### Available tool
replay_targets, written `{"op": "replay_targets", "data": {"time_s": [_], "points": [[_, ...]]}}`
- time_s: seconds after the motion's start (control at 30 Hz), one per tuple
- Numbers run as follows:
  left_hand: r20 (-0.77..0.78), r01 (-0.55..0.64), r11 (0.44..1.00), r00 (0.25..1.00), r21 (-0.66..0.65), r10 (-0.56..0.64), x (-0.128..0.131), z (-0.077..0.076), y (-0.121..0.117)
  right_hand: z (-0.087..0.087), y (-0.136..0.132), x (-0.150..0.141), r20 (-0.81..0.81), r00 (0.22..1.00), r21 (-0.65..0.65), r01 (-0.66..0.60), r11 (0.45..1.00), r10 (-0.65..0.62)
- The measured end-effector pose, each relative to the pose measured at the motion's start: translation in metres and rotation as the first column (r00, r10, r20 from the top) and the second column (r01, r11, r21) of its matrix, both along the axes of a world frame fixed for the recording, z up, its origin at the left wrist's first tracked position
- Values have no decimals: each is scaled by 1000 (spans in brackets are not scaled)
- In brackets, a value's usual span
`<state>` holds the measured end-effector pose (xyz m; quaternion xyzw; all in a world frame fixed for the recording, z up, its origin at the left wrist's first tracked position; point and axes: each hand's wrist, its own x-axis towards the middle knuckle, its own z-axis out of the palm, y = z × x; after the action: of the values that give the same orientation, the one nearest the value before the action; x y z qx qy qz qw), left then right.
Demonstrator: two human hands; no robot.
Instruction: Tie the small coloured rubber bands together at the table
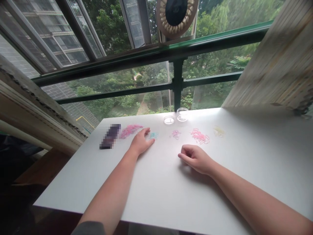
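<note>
My left hand rests on the white table with thumb and fingers apart, beside a small pile of light blue loops. A larger heap of mixed pink and purple small loops lies just left of its fingers. My right hand is curled closed a little above the table, thumb against the bent fingers; whatever it may hold is hidden. Beyond it are a pile of pink loops and a smaller purple pile. Pale yellow loops lie further right. Their exact kind is too small to tell.
A clear round container and a clear round lid or dish stand at the far edge of the white table. A blurred dark rectangular object lies at left. A fan and green railing are beyond.
</note>
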<state>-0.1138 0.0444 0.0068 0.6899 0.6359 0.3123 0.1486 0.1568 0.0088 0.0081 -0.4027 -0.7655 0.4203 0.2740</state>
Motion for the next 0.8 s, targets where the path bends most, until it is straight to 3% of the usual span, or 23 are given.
{"op": "replay_targets", "data": {"time_s": [0.47,0.8], "points": [[236,7,1000,972,6,-8,0,-3,4,0,0,0,7,1000,6,6,1000,-6],[184,-80,995,981,62,67,-11,-6,9,-1,0,0,-16,1000,-11,6,1000,-7]]}}
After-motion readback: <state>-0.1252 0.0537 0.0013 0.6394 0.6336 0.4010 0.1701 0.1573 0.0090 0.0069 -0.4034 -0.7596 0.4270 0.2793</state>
